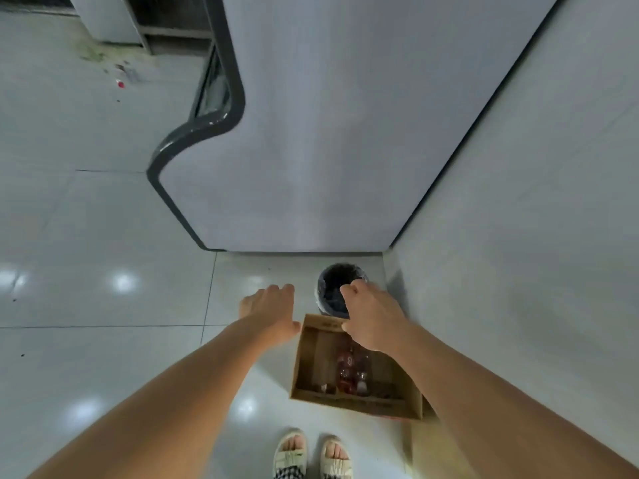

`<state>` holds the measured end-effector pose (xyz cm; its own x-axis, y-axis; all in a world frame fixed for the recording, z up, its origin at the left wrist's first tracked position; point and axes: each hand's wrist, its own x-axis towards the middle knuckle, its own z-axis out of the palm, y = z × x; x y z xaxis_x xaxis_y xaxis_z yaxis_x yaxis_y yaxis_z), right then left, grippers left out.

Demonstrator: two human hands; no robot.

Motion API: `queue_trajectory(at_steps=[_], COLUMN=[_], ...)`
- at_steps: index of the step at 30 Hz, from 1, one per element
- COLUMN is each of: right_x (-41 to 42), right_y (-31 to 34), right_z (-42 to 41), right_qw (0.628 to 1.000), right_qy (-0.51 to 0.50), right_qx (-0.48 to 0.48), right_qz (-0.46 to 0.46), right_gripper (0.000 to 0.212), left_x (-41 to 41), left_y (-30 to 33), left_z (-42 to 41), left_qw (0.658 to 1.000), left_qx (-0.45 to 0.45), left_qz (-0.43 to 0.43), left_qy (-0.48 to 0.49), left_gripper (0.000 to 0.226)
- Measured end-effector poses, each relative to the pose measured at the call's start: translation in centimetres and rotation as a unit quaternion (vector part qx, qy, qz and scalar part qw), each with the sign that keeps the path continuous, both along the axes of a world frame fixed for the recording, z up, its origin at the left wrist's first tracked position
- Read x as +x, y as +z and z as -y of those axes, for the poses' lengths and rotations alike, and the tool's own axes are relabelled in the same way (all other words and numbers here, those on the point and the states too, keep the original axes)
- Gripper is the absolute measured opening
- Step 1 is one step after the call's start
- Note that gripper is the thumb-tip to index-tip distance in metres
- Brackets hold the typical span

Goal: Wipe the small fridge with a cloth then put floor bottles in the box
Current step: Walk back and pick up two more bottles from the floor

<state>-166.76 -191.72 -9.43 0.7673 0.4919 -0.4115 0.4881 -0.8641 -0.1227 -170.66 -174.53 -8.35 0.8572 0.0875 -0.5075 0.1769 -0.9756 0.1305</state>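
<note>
The small fridge stands ahead against the right wall, its pale grey side facing me and its dark-edged door on the left. A brown cardboard box sits on the floor by my feet with bottles lying inside, at least one with a red label. My left hand hovers over the floor just left of the box's far corner, fingers loosely bent and holding nothing. My right hand is above the box's far edge, fingers curled downward, with nothing visible in it. No cloth is in view.
A small bin lined with a dark bag stands between the box and the fridge, partly behind my right hand. The wall runs close along the right. Glossy floor tiles spread to the left. My sandalled feet are below the box.
</note>
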Motion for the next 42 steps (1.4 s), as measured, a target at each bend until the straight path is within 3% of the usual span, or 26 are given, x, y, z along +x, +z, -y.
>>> queue_trajectory(at_steps=[8,15,24,42], right_x=[0.3,0.2,-0.3,3.2], right_y=[7.1,12.0,17.0,22.2], right_z=[-3.7,-10.2,-24.3,-53.6], right_qw=[0.997,0.988,0.97,0.964], right_qy=[0.071,0.151,0.227,0.234], right_qx=[0.018,0.012,0.036,0.071], right_qz=[0.014,0.041,0.082,0.106], right_gripper=[0.041,0.042,0.045,0.044], left_x=[-2.0,-4.1,-6.8,-3.9], left_y=[7.5,12.7,17.2,22.4], left_z=[-2.4,-7.2,-20.1,-49.2], left_qw=[0.997,0.987,0.974,0.963], left_qx=[0.02,0.029,0.067,0.087], left_qz=[0.013,0.071,0.095,0.124], left_qy=[0.072,0.141,0.195,0.222], left_gripper=[0.056,0.057,0.057,0.055])
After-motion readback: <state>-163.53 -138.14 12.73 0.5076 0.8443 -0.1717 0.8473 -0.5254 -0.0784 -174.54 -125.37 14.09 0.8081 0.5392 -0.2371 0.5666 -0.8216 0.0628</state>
